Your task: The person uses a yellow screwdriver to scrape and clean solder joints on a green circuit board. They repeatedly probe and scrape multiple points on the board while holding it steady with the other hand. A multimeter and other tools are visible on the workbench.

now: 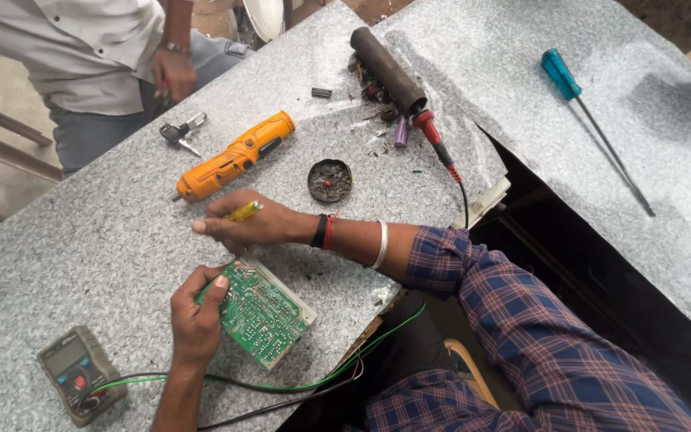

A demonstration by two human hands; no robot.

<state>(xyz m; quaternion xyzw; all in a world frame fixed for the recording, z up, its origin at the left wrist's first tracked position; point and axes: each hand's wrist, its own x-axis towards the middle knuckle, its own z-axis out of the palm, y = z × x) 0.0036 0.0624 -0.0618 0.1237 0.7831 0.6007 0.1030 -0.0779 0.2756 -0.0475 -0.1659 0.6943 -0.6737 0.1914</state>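
My left hand [197, 308] grips the near left edge of a green circuit board [261, 312] that lies solder side up on the grey speckled table [81, 232]. My right hand [241, 226] hovers just above the board's far end. It holds a small tool with a yellow translucent handle [244, 211], its tip pointing down at the board. The right forearm wears a black and red thread band and a silver bangle.
An orange electric screwdriver [233, 158] and keys [179, 132] lie behind my hands. A round tin [329, 180], a soldering iron [433, 140], a dark tube [385, 68] and a blue screwdriver [593, 112] sit further right. A multimeter [73, 372] with leads is front left. Another person stands at top left.
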